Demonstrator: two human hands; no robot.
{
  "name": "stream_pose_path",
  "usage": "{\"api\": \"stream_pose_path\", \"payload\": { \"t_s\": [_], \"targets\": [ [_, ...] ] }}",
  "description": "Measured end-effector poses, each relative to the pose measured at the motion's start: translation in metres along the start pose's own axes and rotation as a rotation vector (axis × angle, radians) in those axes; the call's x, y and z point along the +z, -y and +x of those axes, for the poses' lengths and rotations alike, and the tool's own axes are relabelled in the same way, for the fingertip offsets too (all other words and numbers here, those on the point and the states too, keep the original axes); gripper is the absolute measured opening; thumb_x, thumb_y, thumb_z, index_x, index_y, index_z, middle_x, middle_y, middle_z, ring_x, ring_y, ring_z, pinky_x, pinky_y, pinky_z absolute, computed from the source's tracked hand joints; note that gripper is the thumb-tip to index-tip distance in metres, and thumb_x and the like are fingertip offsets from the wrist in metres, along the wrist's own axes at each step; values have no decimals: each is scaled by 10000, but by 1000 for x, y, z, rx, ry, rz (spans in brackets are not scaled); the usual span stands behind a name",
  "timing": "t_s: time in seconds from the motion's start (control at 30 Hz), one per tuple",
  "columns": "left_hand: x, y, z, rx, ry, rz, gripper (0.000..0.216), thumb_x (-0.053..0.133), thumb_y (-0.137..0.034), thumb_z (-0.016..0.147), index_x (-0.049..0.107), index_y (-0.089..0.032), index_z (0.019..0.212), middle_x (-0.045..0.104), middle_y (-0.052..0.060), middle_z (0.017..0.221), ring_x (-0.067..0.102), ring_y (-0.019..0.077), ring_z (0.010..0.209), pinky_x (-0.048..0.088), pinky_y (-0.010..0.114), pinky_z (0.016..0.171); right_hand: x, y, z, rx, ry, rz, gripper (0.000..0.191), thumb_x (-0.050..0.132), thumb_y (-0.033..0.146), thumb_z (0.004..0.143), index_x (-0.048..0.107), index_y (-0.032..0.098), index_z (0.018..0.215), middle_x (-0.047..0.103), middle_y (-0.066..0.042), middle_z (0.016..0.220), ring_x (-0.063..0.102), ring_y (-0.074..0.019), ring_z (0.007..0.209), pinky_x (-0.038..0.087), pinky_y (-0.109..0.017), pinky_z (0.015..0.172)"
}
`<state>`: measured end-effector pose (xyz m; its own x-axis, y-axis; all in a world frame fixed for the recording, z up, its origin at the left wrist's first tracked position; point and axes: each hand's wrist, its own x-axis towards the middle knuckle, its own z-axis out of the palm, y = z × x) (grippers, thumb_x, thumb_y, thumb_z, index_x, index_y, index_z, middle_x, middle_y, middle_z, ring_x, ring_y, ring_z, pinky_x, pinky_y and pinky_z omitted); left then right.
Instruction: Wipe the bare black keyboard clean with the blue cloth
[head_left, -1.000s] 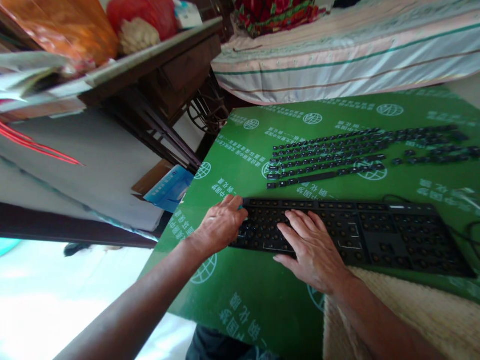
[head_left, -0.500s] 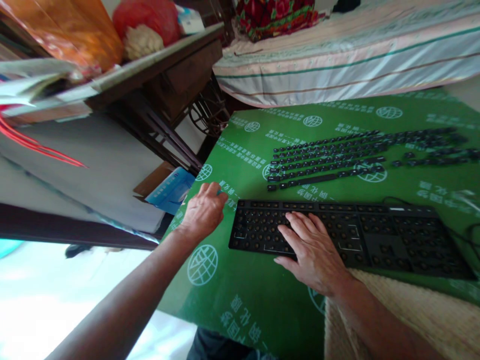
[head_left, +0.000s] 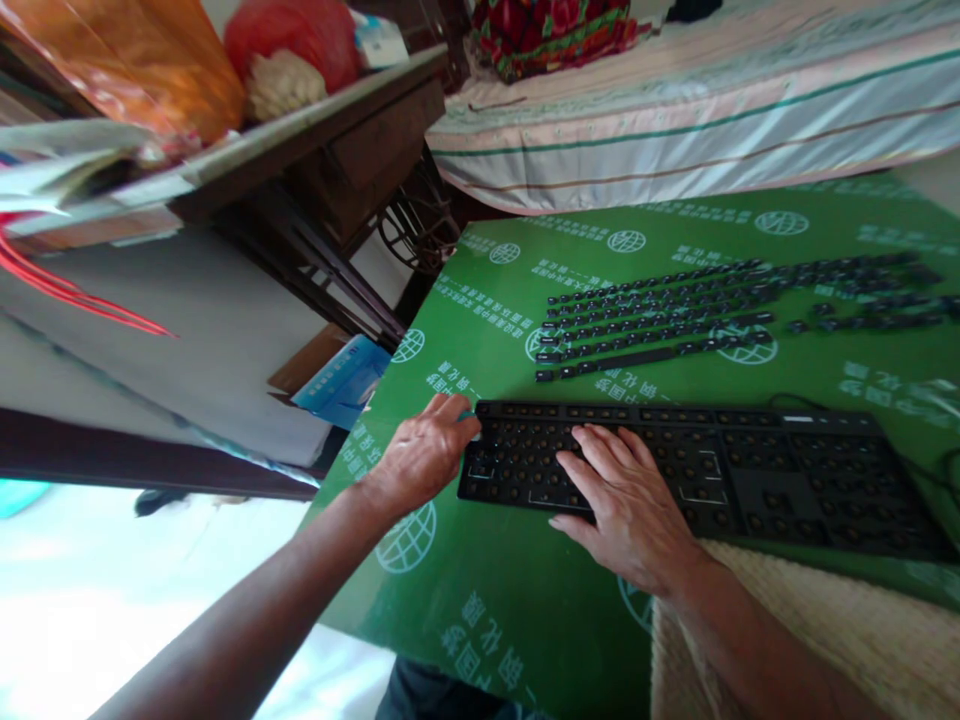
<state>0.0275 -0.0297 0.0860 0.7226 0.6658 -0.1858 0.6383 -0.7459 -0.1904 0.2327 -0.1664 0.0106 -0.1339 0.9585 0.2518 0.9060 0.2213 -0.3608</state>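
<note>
A black keyboard (head_left: 787, 475) with its keycaps off lies on a green printed table cover (head_left: 510, 590). My right hand (head_left: 626, 500) rests flat on its left half with the fingers stretched out. My left hand (head_left: 424, 460) sits at the keyboard's left end, fingers curled and pinched on a small teal bit I cannot make out. Behind the keyboard, several loose black keycaps (head_left: 675, 320) are laid out in rows on the cover.
A pale woven mat (head_left: 825, 640) lies under my right forearm. A dark wooden stand (head_left: 360, 130) with bags on top is at the left, and a blue box (head_left: 341, 380) sits below it. A striped bed (head_left: 675, 110) runs behind the table. The keyboard's cable (head_left: 937, 470) loops at the right.
My left hand pulled away from the keyboard's left end to the upper left, then came back to touch that end. The right hand stayed flat on the keyboard.
</note>
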Motion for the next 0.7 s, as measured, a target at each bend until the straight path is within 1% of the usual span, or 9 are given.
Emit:
{"api": "stream_pose_path", "payload": {
  "t_s": [0.1,0.2,0.27,0.33,0.43,0.53,0.6,0.63,0.7],
  "targets": [
    [-1,8,-9,-96,-76,19,316,374,-54,820,638,-188,930,561,100,1081,518,239,1024,518,368,806,0,0,0,7,7,5,512,638,467,793,601,163,1204,501,-169,1370,402,-317,1275,246,-516,1075],
    [1,1,-15,1,-102,-88,315,385,-65,821,620,-216,968,553,75,1105,512,211,1030,506,353,846,0,0,1,10,6,4,511,637,465,794,600,160,1203,504,-169,1366,405,-316,1272,243,-517,1077],
    [4,-7,-15,80,-74,-151,318,390,-63,819,602,-222,995,551,67,1125,508,196,1037,502,334,851,1,0,0,5,1,1,509,634,464,797,599,159,1204,503,-170,1366,405,-315,1272,246,-518,1075],
    [7,-9,-14,110,-28,-149,305,391,-60,821,602,-216,976,559,65,1123,513,193,1028,501,325,841,1,-1,0,-2,-5,-1,512,637,463,795,598,158,1204,504,-172,1364,404,-316,1273,250,-519,1073],
    [8,-1,-14,35,-25,-64,293,391,-42,805,616,-208,893,584,67,1047,529,207,982,508,333,796,2,-1,0,-7,-16,0,516,644,467,788,599,160,1200,506,-173,1362,406,-318,1270,256,-523,1069],
    [3,1,-18,-28,-108,-73,289,417,-47,781,612,-202,926,579,75,1054,524,221,1002,506,360,820,1,-1,0,-5,-18,2,511,645,463,787,601,162,1196,508,-170,1360,411,-316,1267,256,-521,1071],
    [-4,-9,-21,21,-118,-167,308,419,-55,783,598,-202,985,575,74,1074,522,208,1009,501,361,854,1,0,0,-3,-17,2,505,644,457,789,601,162,1196,511,-170,1356,411,-316,1266,257,-521,1071],
    [-7,-17,-23,74,-111,-209,307,413,-63,792,591,-200,1001,574,75,1079,521,203,1006,504,353,850,1,0,1,-2,-18,1,504,645,456,788,603,162,1195,512,-171,1355,409,-317,1267,258,-522,1070],
    [-12,-34,-22,154,-59,-258,308,400,-66,806,579,-197,1021,572,78,1083,516,196,1015,504,340,848,1,0,1,-1,-20,0,503,650,457,783,608,161,1188,509,-175,1355,404,-321,1271,261,-525,1067]
  ]
}}
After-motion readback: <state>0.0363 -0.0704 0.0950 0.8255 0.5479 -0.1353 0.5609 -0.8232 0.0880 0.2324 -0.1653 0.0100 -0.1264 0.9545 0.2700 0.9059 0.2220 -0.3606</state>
